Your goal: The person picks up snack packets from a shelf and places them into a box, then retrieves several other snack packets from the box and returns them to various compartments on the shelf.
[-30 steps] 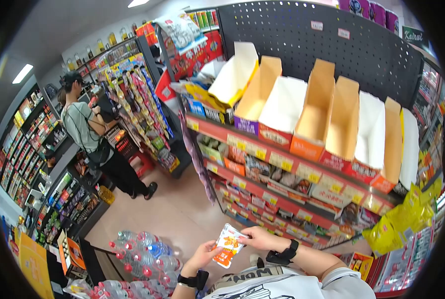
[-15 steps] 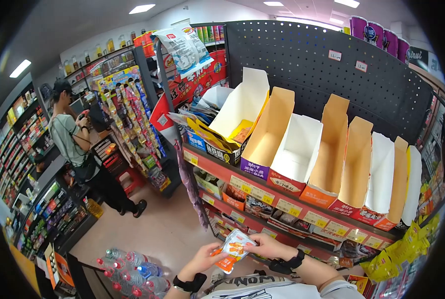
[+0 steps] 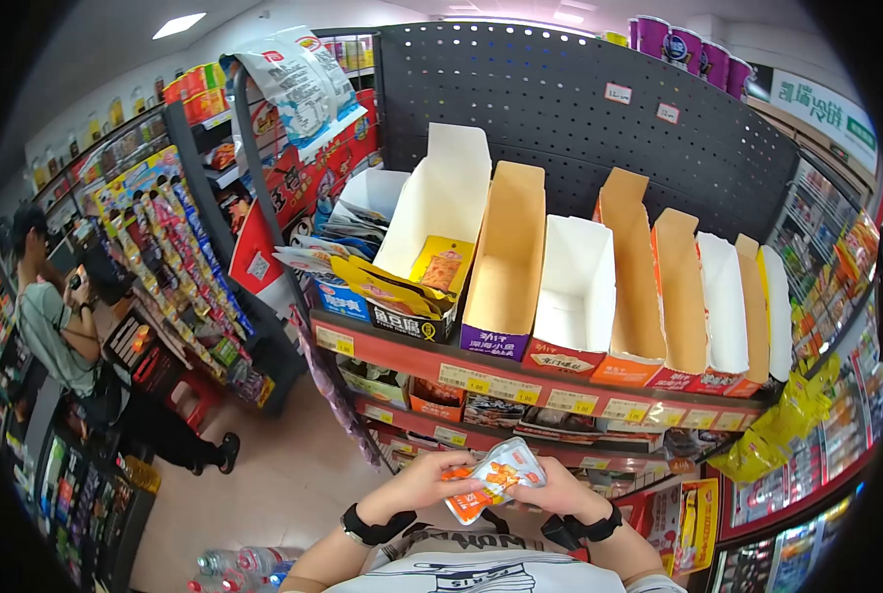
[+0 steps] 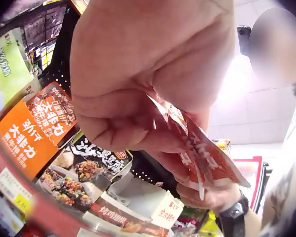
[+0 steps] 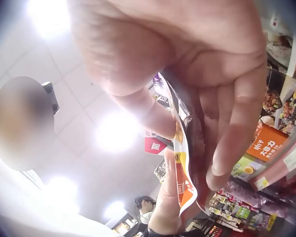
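Note:
A small white-and-orange snack packet [image 3: 501, 474] is held tilted in front of my chest in the head view. My left hand [image 3: 421, 482] pinches its left side, thumb over the printed front. On the opposite edge my right hand [image 3: 568, 492] grips it. The left wrist view shows the orange-red back of the packet [image 4: 214, 160] coming out from the curled fingers. Seen edge-on in the right wrist view, the packet [image 5: 184, 180] sits between the thumb and the fingers.
Beyond the hands stands a shelf with a row of open display boxes [image 3: 505, 267]; yellow packets [image 3: 441, 265] lie in one. Lower shelves carry more snacks. A person [image 3: 56, 336] stands at the left, bottles [image 3: 253, 561] are on the floor, and yellow bags [image 3: 782, 430] hang at the right.
The head view has turned right and toward the shelf, so the person and the bottles shift left. The packet has tilted to the right and stays in both hands.

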Available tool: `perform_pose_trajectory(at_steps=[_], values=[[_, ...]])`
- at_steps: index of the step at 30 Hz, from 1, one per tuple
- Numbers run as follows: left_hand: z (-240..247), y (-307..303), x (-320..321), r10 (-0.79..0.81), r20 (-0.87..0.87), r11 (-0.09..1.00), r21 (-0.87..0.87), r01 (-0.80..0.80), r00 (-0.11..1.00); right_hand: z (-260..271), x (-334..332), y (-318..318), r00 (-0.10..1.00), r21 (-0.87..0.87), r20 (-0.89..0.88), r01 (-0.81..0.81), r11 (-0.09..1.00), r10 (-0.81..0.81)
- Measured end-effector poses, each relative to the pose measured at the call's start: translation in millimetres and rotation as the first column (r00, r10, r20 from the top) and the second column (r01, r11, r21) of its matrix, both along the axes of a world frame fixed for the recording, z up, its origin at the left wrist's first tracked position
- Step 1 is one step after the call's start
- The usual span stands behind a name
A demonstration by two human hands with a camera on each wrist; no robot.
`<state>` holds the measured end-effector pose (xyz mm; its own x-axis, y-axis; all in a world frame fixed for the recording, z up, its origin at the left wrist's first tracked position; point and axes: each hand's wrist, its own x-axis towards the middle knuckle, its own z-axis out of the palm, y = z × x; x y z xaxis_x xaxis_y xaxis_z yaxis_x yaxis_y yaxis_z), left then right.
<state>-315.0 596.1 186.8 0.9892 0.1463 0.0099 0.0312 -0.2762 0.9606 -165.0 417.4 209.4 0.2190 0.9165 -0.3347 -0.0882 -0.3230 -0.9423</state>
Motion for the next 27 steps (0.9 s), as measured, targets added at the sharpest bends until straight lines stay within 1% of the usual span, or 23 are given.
perform_pose_trajectory(at_steps=[1, 3, 4, 5, 7, 8, 9, 11, 12, 13, 15, 16, 17, 19, 20, 21, 23, 24, 25, 27], values=[[2, 3, 2, -0.022, -0.005, 1.000, -0.005, 0.022, 1.000, 2, -4, 0, 1.000, -0.005, -0.005, 0.022, 1.000, -0.022], [11, 7, 2, -0.049, 0.041, 0.999, 0.026, 0.048, 0.998, 7, -14, 0, 0.994, 0.079, -0.035, 0.110, 0.991, -0.107], [13, 9, 3, -0.068, 0.037, 0.997, 0.025, 0.067, 0.997, 8, -16, 0, 0.995, 0.105, 0.003, 0.101, 0.989, -0.101], [16, 10, 4, -0.086, 0.042, 0.995, 0.052, 0.084, 0.995, 11, -20, 1, 0.993, 0.105, -0.001, 0.121, 0.987, -0.121], [25, 11, 6, -0.126, 0.047, 0.989, 0.084, 0.122, 0.991, 23, -27, 1, 0.986, 0.177, 0.013, 0.164, 0.971, -0.169], [33, 10, 7, -0.107, 0.052, 0.991, 0.086, 0.103, 0.993, 25, -29, 1, 0.976, 0.158, 0.053, 0.200, 0.967, -0.210], [38, 8, 7, -0.087, 0.059, 0.993, 0.090, 0.081, 0.994, 31, -33, 2, 0.972, 0.159, 0.051, 0.220, 0.962, -0.230], [43, 7, 8, -0.114, 0.068, 0.990, 0.089, 0.108, 0.991, 44, -43, 3, 0.927, 0.161, 0.124, 0.333, 0.929, -0.354], [45, 6, 9, -0.120, 0.081, 0.990, 0.087, 0.113, 0.989, 40, -42, 1, 0.910, 0.206, 0.213, 0.315, 0.927, -0.356], [46, 6, 10, -0.136, 0.082, 0.988, 0.088, 0.129, 0.987, 42, -44, -2, 0.904, 0.206, 0.214, 0.329, 0.921, -0.371], [48, 5, 12, -0.167, 0.236, 0.982, -0.053, 0.184, 0.957, 61, -46, -6, 0.874, 0.268, 0.301, 0.305, 0.914, -0.380], [49, 5, 12, -0.188, 0.286, 0.975, -0.058, 0.212, 0.940, 70, -46, -8, 0.833, 0.335, 0.399, 0.256, 0.907, -0.383], [48, 6, 11, -0.200, 0.289, 0.972, -0.058, 0.226, 0.936, 80, -46, -11, 0.800, 0.338, 0.438, 0.275, 0.900, -0.409], [45, 8, 11, -0.085, 0.274, 0.966, -0.214, 0.147, 0.958, 103, -40, -16, 0.644, 0.495, 0.545, 0.269, 0.826, -0.537], [45, 11, 13, -0.130, 0.341, 0.944, -0.243, 0.221, 0.931, 119, -37, -20, 0.620, 0.520, 0.504, 0.338, 0.784, -0.601], [42, 13, 12, -0.138, 0.342, 0.943, -0.243, 0.229, 0.930, 134, -34, -22, 0.591, 0.542, 0.461, 0.403, 0.737, -0.662], [38, 17, 9, -0.049, 0.325, 0.952, -0.270, 0.142, 0.944, 156, -22, -20, 0.424, 0.738, 0.406, 0.370, 0.564, -0.810], [40, 16, 5, -0.030, 0.309, 0.934, -0.330, 0.137, 0.950, 164, -17, -17, 0.418, 0.768, 0.344, 0.390, 0.508, -0.841], [38, 18, 2, -0.029, 0.310, 0.935, -0.327, 0.135, 0.950, 171, -15, -14, 0.414, 0.793, 0.280, 0.408, 0.452, -0.866], [32, 22, -5, -0.045, 0.291, 0.939, -0.314, 0.139, 0.956, 183, -15, -7, 0.414, 0.797, 0.259, 0.419, 0.435, -0.873]])
